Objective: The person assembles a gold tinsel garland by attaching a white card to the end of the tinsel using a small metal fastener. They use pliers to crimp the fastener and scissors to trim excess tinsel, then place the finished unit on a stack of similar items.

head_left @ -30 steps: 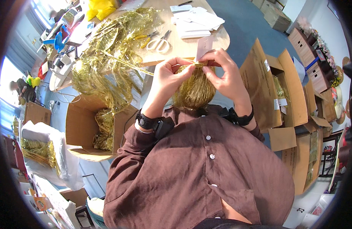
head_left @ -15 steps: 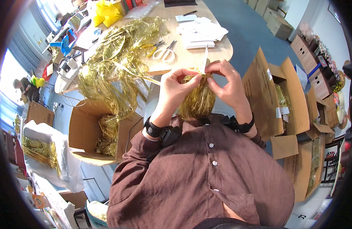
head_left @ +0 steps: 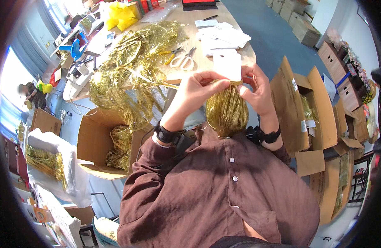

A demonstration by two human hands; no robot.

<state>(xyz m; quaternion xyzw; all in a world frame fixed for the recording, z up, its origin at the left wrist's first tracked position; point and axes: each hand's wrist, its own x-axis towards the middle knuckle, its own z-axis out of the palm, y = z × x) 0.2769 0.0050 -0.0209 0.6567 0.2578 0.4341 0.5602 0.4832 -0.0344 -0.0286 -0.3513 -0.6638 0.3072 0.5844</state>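
Both my hands are raised in front of my chest at the near edge of the table. My left hand pinches the top band of a gold tinsel fringe between thumb and forefinger. On the other end of that band, my right hand is closed the same way. A white card stands up behind the band, touching it, its flat face toward me. Below the band the shiny strands hang down as a wide bunch against my shirt. The fingertips partly cover where card and band meet.
On the table lie a heap of gold tinsel, scissors, yellow-handled pliers and a stack of white cards. An opened cardboard box stands at left with tinsel inside; more boxes stand at right.
The white card has turned from edge-on to face me. The fringe has swung to show a wider bunch. Both hands keep their pinch, slightly farther right in view.
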